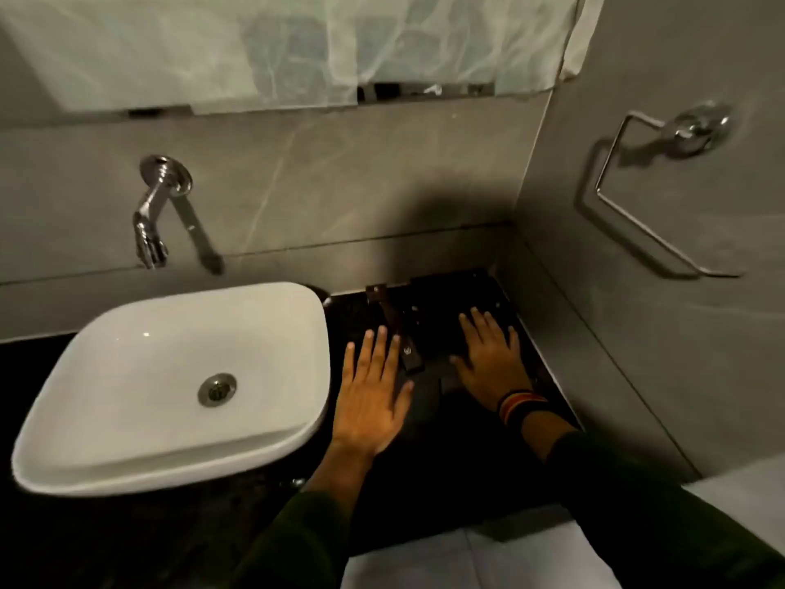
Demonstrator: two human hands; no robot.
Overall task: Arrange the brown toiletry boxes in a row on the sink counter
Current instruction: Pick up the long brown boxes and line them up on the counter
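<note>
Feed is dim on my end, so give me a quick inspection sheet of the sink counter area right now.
Surface: dark counter, dim, right of the white basin.
Job's things: one long brown box lies between the hands; other dark boxes near the corner, count unclear.
Clutter: nothing seen.
Grippers: left hand flat and open beside the brown box; right hand flat, open, over the dark boxes.
Cables: nothing seen.
Surroundings: wall tap, towel ring, covered mirror.

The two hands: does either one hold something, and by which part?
Nothing is held. The left hand lies flat and open on the counter; the right hand rests open on dark boxes.
</note>
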